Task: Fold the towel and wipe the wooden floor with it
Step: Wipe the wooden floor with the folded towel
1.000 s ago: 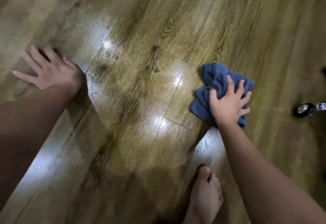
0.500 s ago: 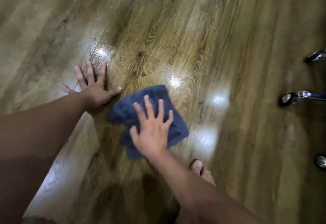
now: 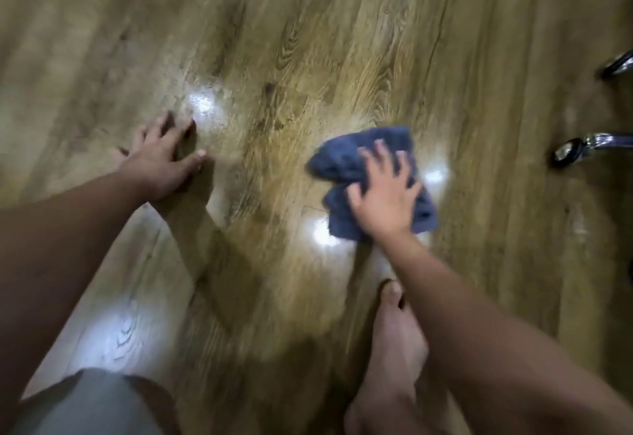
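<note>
We see the glossy brown wooden plank floor (image 3: 342, 40) under everything, with bright glare patches that may be damp, so our bracing left hand (image 3: 161, 160), fingers spread flat on the boards and holding nothing, could slide. The bunched dark blue terry towel (image 3: 346, 164) lies right of centre, pinned under our right hand (image 3: 387, 201), fingers splayed and pressing rather than gripping. It could unfold or slip loose. A chrome chair caster (image 3: 568, 152) sits near the towel; a wide stroke might strike it.
</note>
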### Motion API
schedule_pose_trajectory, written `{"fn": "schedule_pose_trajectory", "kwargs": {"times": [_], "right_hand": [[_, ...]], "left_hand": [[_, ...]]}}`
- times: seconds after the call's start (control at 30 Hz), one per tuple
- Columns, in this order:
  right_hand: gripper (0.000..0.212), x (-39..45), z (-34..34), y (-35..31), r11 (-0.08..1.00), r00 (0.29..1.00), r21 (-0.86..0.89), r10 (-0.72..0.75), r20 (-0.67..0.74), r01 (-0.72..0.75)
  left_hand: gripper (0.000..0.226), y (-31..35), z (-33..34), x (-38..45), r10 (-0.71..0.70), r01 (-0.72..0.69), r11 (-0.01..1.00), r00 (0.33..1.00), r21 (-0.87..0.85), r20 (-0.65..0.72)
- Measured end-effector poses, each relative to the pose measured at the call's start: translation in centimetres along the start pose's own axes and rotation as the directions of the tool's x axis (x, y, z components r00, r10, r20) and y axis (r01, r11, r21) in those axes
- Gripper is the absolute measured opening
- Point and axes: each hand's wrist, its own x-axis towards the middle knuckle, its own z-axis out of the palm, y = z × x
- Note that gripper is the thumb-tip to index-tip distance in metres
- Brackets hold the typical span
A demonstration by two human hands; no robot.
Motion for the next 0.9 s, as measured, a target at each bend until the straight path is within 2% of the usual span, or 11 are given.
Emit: {"fn": "schedule_pose_trajectory", "kwargs": {"times": [0.07,0.17,0.27,0.33,0.47,0.53,0.6,0.7,0.73,0.8,0.9], "right_hand": [[0.067,1.9,-0.9,3.4,0.975,0.977,0.073,0.213,-0.024,-0.211],[0.067,3.0,-1.3,5.5,0.913,0.925,0.192,0.377,-0.049,-0.361],[0.068,3.1,-0.7,3.4,0.880,0.891,0.257,0.438,-0.117,-0.399],[0.068,3.1,-0.3,1.5,0.870,0.872,0.258,0.466,-0.150,-0.420],[0.068,2.6,0.6,-4.4,0.888,0.887,0.237,0.434,-0.155,-0.394],[0.066,1.5,1.2,-8.7,0.932,0.933,0.218,0.325,-0.154,-0.289],[0.065,-0.6,2.1,-13.6,0.978,0.981,0.175,0.136,-0.139,-0.111],[0.069,-5.4,3.4,-21.0,0.975,0.977,0.083,-0.205,-0.051,0.209],[0.071,-7.4,4.0,-23.2,0.946,0.947,0.047,-0.321,-0.011,0.321],[0.071,-11.7,5.4,-26.4,0.840,0.838,-0.016,-0.539,0.085,0.543],[0.067,-14.9,6.8,-27.4,0.683,0.675,-0.014,-0.719,0.166,0.730]], "left_hand": [[0.077,-3.1,-0.9,-1.7,-0.050,0.041,0.997,0.991,-0.071,-0.122],[0.093,-8.0,0.2,-5.7,-0.290,0.275,0.956,0.940,-0.104,-0.180],[0.136,-11.3,2.1,-10.1,-0.595,0.533,0.784,0.791,-0.317,-0.142],[0.146,-12.2,2.9,-11.2,-0.640,0.573,0.710,0.767,-0.411,-0.037],[0.125,-13.4,2.4,-10.9,-0.585,0.568,0.714,0.805,-0.410,0.098],[0.118,-13.4,2.2,-10.8,-0.579,0.571,0.724,0.808,-0.388,0.108],[0.116,-13.2,2.1,-10.9,-0.572,0.565,0.734,0.813,-0.377,0.107],[0.114,-13.4,2.4,-11.0,-0.534,0.529,0.749,0.839,-0.398,0.111],[0.112,-13.6,2.5,-10.9,-0.530,0.528,0.747,0.840,-0.404,0.117],[0.099,-13.9,2.7,-10.6,-0.549,0.540,0.728,0.828,-0.423,0.112],[0.091,-14.3,2.9,-9.9,-0.582,0.563,0.676,0.804,-0.476,0.125]]}}
